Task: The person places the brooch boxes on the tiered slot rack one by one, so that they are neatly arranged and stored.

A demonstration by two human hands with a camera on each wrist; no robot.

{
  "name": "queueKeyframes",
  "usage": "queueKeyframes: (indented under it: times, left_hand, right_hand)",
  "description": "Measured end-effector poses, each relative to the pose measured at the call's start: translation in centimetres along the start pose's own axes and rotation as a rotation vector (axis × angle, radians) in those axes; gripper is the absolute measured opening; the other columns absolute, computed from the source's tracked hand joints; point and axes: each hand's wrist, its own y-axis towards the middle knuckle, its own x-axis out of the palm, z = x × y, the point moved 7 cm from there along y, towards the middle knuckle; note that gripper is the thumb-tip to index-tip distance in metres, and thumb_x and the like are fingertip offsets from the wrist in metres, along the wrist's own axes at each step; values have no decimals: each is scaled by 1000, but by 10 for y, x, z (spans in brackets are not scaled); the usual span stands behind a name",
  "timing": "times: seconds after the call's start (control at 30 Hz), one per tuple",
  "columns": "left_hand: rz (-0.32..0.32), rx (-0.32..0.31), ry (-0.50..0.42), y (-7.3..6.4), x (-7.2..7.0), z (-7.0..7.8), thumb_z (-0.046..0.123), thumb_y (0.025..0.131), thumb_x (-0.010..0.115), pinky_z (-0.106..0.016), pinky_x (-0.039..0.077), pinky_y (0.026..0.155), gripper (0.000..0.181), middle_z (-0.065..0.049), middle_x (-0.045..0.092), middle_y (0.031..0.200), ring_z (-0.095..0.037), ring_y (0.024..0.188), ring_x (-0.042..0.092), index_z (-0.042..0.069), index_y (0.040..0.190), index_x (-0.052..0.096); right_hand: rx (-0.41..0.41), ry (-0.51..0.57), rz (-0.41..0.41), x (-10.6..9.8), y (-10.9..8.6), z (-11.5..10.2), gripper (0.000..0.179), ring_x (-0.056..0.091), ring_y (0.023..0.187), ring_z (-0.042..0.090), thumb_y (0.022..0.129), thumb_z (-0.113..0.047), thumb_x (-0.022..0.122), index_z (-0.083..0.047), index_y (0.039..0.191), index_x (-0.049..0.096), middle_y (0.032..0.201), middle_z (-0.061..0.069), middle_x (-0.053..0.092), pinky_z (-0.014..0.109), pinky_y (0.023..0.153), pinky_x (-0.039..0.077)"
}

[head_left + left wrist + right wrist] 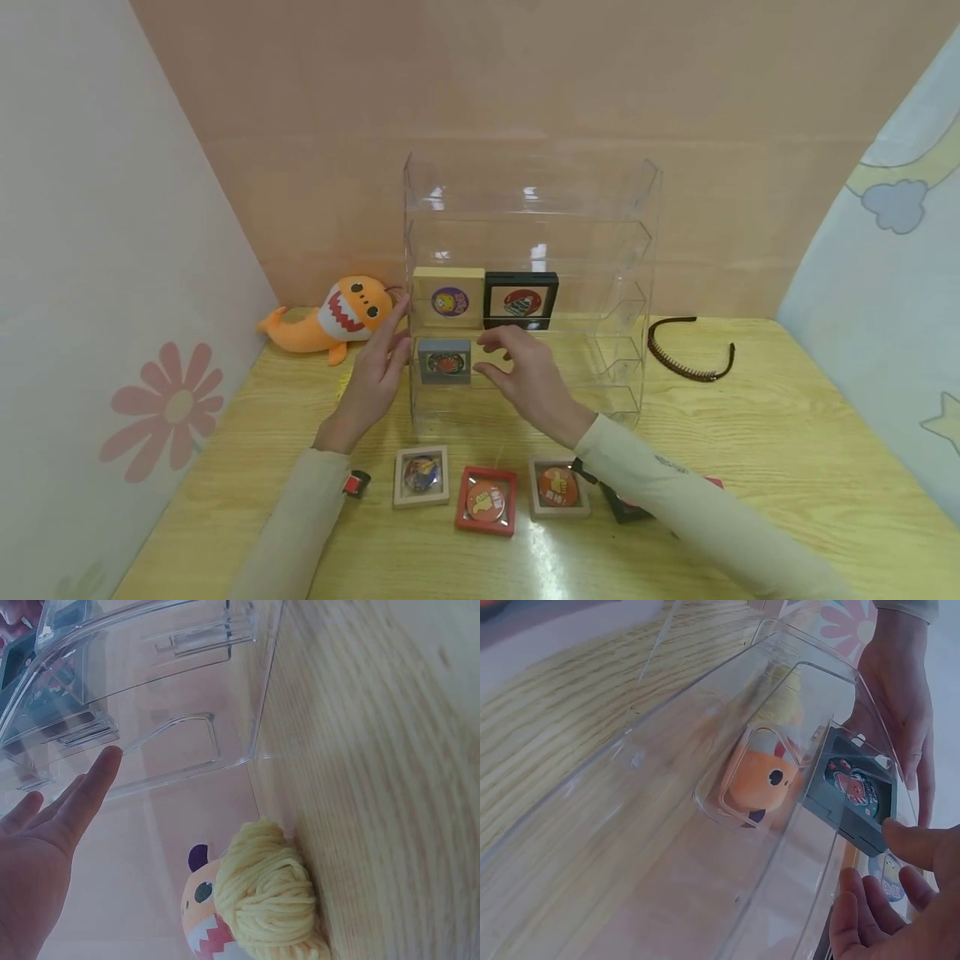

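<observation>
A small grey framed badge box (pixel 445 362) stands at the left end of a lower tier of the clear acrylic rack (pixel 525 212). My right hand (pixel 525 379) is just to its right, thumb and fingers bent with a gap between them; in the right wrist view the thumb tip (pixel 891 827) is right at the box's edge. My left hand (pixel 377 371), fingers extended, lies along the rack's left side panel. One tier up, a cream framed badge box (pixel 427 310) and a black one (pixel 552 293) stand side by side.
Several framed badges lie in front, among them a cream one (pixel 401 500), a red one (pixel 487 527) and a beige one (pixel 538 510); my right sleeve partly covers others. An orange shark plush (pixel 303 335) and yellow yarn (pixel 266 896) sit left of the rack, a headband (pixel 678 367) right.
</observation>
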Motion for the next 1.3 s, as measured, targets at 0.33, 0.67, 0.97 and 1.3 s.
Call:
queueKeyframes:
  times: [0.33, 0.67, 0.97, 1.3]
  left_hand:
    - [10, 15, -4, 0, -2, -1, 0, 107, 43, -36, 45, 110, 60, -7, 31, 163, -28, 145, 35, 15, 163, 23]
    - [13, 3, -12, 1, -2, 0, -3, 107, 43, -35, 44, 109, 61, -7, 31, 163, -27, 145, 35, 15, 162, 24]
    - [-2, -9, -5, 0, -2, -1, 3, 108, 42, -37, 46, 109, 61, -4, 29, 164, -28, 145, 36, 20, 163, 21]
    - [1, -13, -16, 0, -3, 2, -2, 107, 42, -39, 46, 109, 61, -7, 30, 163, -29, 145, 36, 16, 163, 23]
  right_hand:
    - [-1, -34, 10, -24, -13, 1, 32, 64, 94, 21, 84, -8, 84, -5, 111, 67, 104, 6, 69, 39, 73, 58]
    - [-29, -95, 74, -55, -35, 8, 31, 65, 90, 20, 80, -3, 86, -6, 105, 68, 99, 5, 69, 37, 67, 58]
    - [46, -138, 43, -80, -55, 19, 30, 64, 88, 17, 81, -3, 85, -6, 106, 68, 98, 2, 69, 34, 66, 56]
    - [180, -174, 79, -116, -86, 34, 32, 64, 87, 16, 80, 0, 85, -8, 107, 69, 98, -4, 69, 19, 68, 52]
